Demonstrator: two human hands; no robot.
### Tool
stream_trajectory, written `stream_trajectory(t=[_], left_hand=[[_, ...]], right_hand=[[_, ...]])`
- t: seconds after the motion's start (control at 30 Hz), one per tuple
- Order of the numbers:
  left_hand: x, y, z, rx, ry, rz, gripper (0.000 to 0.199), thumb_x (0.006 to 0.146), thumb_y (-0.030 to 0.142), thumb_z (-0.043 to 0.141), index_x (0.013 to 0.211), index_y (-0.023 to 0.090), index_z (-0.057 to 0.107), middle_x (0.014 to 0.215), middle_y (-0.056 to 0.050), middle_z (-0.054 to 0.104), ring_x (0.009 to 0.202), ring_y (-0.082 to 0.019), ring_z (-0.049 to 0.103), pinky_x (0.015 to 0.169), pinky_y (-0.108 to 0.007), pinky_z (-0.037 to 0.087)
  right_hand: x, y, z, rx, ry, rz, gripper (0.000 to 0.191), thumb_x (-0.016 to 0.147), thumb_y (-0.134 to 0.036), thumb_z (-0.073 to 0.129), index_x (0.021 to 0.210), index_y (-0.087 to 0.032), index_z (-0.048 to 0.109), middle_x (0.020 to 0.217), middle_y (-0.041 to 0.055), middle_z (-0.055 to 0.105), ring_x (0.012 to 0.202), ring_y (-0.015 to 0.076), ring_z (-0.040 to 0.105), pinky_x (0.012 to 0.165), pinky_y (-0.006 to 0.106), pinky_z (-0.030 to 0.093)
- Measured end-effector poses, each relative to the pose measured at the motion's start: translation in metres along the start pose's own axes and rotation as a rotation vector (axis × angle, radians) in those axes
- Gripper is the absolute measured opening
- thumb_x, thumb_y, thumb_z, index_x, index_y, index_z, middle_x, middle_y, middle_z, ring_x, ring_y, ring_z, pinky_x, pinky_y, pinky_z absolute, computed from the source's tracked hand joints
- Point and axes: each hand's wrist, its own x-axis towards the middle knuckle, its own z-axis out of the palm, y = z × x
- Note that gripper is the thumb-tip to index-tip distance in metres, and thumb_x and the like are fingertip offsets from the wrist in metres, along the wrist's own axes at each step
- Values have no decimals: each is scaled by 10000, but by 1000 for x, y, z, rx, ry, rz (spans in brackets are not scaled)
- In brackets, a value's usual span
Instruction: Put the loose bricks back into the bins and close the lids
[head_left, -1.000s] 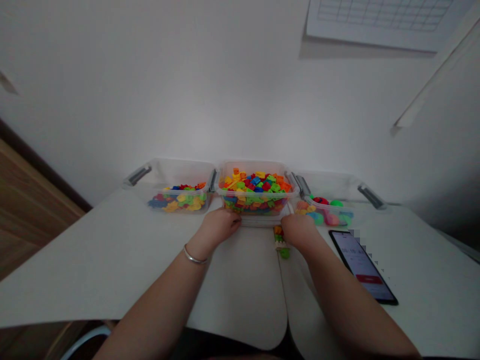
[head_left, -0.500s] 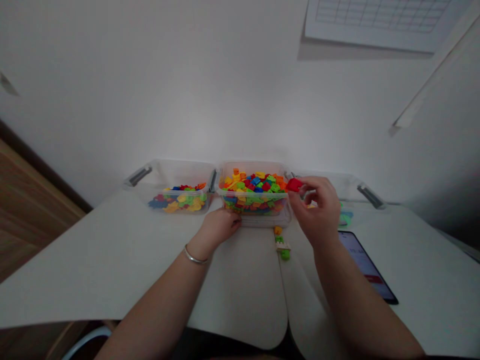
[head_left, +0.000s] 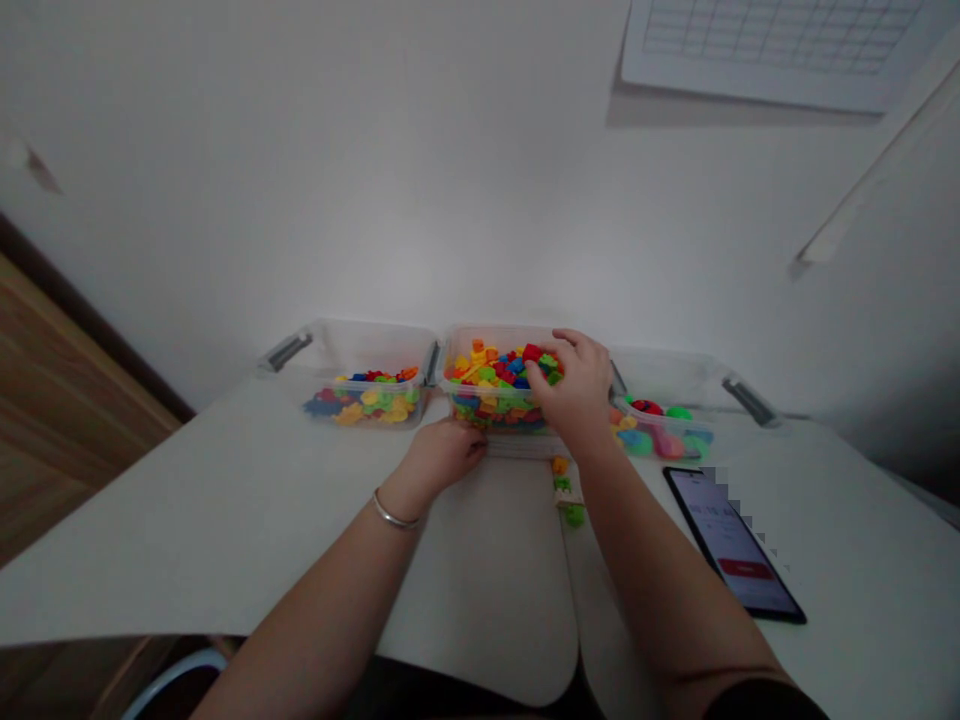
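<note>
A clear bin point(head_left: 510, 392) full of small coloured blocks stands at the middle back, against the wall. Over its right part is my right hand point(head_left: 576, 388), with a red block point(head_left: 532, 353) between thumb and fingers. My left hand point(head_left: 448, 453) rests closed at the bin's front left corner; its fingertips are turned away, and what they hold, if anything, is hidden. On the table in front of the bin lies a short row of pieces: an orange one point(head_left: 560, 466), green ones point(head_left: 574, 516) and a cream one point(head_left: 568, 498).
At the left stands a clear bin point(head_left: 375, 400) of coloured pieces. Another bin point(head_left: 667, 430) at the right holds green, pink and red items. A phone point(head_left: 731, 540) lies on the white table point(head_left: 187, 520), right of my right forearm. A printed sheet point(head_left: 772, 45) hangs on the wall.
My right hand has moved left, from the bin's right edge to over the blocks, with a red block in its fingers. The right bin's contents now show. My left hand has stayed in place.
</note>
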Motion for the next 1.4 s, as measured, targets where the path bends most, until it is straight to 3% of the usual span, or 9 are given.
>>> stream_trajectory(t=[0.17,0.37,0.5,0.57,0.7,0.83,1.0,1.13,1.4], left_hand=[[2,-1,2,5,-9,-10,234,918,265,539,968,215,762,996,-97,762,973,-241,693,791,-315,531],[2,0,1,14,-10,-10,247,920,262,526,948,214,767,994,-94,759,952,-232,687,770,-301,527],[2,1,1,20,-20,-7,248,921,262,525,962,212,765,984,-97,759,958,-240,687,771,-312,527],[2,2,1,23,-20,0,256,927,260,515,958,207,764,985,-100,757,958,-246,688,767,-320,528],[2,4,0,17,-21,-10,260,934,272,514,957,207,765,986,-104,756,966,-239,683,785,-317,524],[2,5,0,7,-20,-23,247,928,269,527,949,209,766,992,-102,756,974,-235,681,792,-311,522],[3,4,1,0,-15,-29,250,928,266,526,954,210,768,990,-103,756,972,-238,683,801,-315,520],[4,4,2,12,-20,-10,261,930,256,512,955,210,768,990,-97,758,969,-239,684,787,-317,519],[4,3,5,4,-11,-17,261,930,270,521,986,211,769,1009,-98,757,977,-236,680,789,-312,519]], right_hand=[[-5,-4,5,-68,-92,5,319,886,-395,558,1087,-217,731,1410,122,556,1267,313,478,1108,468,288],[-7,-3,-6,63,-47,-45,358,902,-343,523,1191,-187,666,1357,140,590,1266,256,511,1105,390,334],[-14,11,-25,101,31,-141,331,946,-314,448,1135,-163,674,1217,148,662,1193,232,558,1062,359,379],[-20,20,-35,90,-49,-210,303,957,-316,443,1057,-194,701,1100,114,708,1095,226,603,1006,349,414],[-37,34,-47,-11,-395,-285,248,953,-309,496,977,-238,733,954,47,749,898,193,662,807,291,462],[-49,38,-44,-257,-648,-252,254,956,-281,500,996,-245,748,1025,60,758,932,213,685,741,293,463],[-52,46,-33,-347,-918,-267,304,920,-155,513,1064,-259,760,1090,66,740,1021,235,682,813,315,490],[-53,52,-28,-338,-962,-289,368,906,-91,485,1085,-261,758,1092,72,729,1035,232,679,848,326,497],[-56,59,-29,-385,-979,-259,328,929,-170,490,1086,-262,762,1071,94,734,997,247,697,828,332,509]])
